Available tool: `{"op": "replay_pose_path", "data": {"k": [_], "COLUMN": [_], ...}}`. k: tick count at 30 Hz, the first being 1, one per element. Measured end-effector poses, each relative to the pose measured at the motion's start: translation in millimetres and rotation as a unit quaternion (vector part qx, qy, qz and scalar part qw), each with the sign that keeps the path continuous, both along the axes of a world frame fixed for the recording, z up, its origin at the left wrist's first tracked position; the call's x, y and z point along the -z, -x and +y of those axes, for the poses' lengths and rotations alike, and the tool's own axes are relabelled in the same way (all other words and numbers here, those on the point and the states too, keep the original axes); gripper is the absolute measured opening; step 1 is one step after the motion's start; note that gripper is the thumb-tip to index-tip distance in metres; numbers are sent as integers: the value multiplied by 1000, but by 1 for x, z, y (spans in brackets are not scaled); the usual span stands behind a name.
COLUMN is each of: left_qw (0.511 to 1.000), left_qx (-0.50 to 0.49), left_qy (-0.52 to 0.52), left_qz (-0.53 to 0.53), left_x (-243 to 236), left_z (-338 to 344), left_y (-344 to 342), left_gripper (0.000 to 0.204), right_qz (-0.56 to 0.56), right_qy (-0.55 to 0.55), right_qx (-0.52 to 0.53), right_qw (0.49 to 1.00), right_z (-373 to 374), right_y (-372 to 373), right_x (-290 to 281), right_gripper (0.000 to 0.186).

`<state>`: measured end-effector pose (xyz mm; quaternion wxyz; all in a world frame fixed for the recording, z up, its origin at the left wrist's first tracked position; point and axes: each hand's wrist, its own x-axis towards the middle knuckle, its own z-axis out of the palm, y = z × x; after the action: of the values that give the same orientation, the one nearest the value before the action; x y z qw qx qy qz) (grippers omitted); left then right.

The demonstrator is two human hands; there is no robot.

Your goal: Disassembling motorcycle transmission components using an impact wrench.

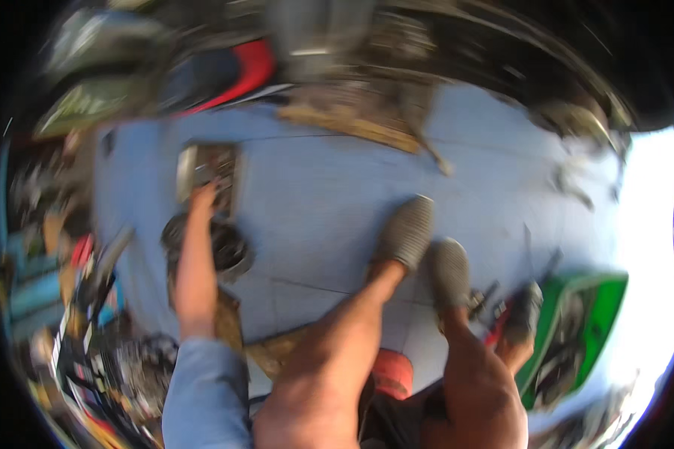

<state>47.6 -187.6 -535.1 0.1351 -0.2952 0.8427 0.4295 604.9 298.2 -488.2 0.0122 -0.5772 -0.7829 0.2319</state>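
Observation:
My left arm stretches forward, and my left hand [205, 193] is over the near part of a shallow metal tray [188, 173] of small dark parts. Motion blur smears its fingers, so I cannot tell what they grip. Under that forearm lie round black parts [231, 247]. On the right, skin that looks like my right hand [514, 355] shows beside my right knee, mostly hidden by the leg. A dark grey object [526, 310] meets it; whether it is held or worn is unclear. Close by stands a green bin [610, 299] with dark parts inside.
My feet in grey shoes [403, 233] rest on a blue tiled floor [307, 217]. A wooden board [352, 129] lies ahead, below dark machinery. A red and black panel [254, 67] is at the far left. Cluttered tools [138, 367] fill the left side. A red round object [392, 373] sits between my legs.

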Motion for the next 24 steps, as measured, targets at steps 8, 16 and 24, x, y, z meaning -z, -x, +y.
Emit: {"op": "replay_pose_path", "data": {"k": [8, 16, 24], "left_qw": [883, 632, 591], "left_qx": [429, 768, 799], "left_qy": [-147, -102, -87], "left_qz": [-120, -20, -73], "left_x": [-26, 41, 96], "left_z": [268, 465, 472], "left_y": [-123, -317, -385], "left_gripper": [31, 35, 32], "right_qz": [-31, -69, -37], "right_qy": [71, -6, -65], "right_qx": [74, 53, 55], "right_qw": [994, 996, 996], "right_z": [-25, -30, -23], "right_y": [-62, -110, -133], "right_x": [8, 62, 106], "right_gripper": [51, 49, 36]}}
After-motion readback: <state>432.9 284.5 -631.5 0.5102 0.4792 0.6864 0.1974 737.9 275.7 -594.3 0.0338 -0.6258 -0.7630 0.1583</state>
